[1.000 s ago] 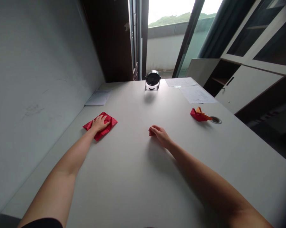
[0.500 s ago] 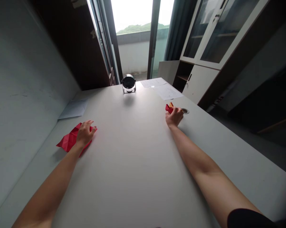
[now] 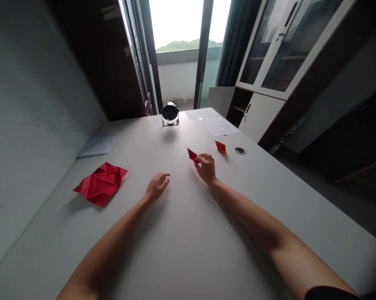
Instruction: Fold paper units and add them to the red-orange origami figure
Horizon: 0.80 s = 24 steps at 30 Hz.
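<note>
My right hand [image 3: 206, 168] pinches a small folded red paper piece [image 3: 192, 154] near its lower right end, above the middle of the table. Left of it, my left hand [image 3: 157, 186] hovers with fingers apart and nothing in them. A large creased sheet of red paper [image 3: 102, 183] lies on the table's left side, apart from both hands. Beyond my right hand rests another small folded paper piece [image 3: 221, 147], red and orange. Part of the held piece is hidden behind my fingers.
The white table [image 3: 188, 250] runs toward a glass door. At its far end stands a round black device in a silver frame [image 3: 170, 114]. Printed sheets [image 3: 219, 126] lie at the back right, pale papers [image 3: 97, 144] by the left wall. A round cable hole [image 3: 240, 151] is at right.
My left hand has left the large red sheet and moved right. My right hand has come toward the middle with one folded red piece, while the red-and-orange piece stays behind on the table.
</note>
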{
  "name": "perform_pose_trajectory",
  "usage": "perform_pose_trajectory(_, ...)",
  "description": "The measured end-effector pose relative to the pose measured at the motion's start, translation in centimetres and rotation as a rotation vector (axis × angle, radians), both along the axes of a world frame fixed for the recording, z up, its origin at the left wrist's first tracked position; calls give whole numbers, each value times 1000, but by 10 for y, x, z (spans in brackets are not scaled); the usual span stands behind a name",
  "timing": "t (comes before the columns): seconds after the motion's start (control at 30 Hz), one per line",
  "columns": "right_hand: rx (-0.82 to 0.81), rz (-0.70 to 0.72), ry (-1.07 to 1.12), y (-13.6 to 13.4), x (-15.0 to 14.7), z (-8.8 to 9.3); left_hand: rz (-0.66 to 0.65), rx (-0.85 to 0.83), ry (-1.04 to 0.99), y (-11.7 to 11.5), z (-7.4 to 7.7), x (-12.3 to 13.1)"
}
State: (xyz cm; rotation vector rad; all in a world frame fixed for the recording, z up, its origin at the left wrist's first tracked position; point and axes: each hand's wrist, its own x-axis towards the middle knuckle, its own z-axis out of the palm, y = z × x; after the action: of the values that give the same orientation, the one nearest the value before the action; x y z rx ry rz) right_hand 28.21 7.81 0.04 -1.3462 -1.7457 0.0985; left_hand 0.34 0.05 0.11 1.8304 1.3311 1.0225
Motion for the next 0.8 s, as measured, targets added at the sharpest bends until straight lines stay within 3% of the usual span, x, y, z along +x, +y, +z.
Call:
perform_pose_trajectory(0.1,27,264,-24,-31,-54,2,20,-148,-305,9,2,16)
perform_pose_trajectory(0.2,23,397,49,-52,-85,5,54,-169,-537,15,5,18)
perform_pose_trajectory(0.3,-9,530,83,-60,-90,7,121,-170,-638,12,4,15)
perform_pose_trajectory(0.4,-68,621,133,-64,-82,10,97,-170,-686,7,1,12)
perform_pose_trajectory(0.57,-211,639,207,-70,-74,17,88,-161,-711,1,-1,14)
perform_pose_trajectory(0.8,-145,538,128,-73,-70,21,81,-134,-523,-10,6,24)
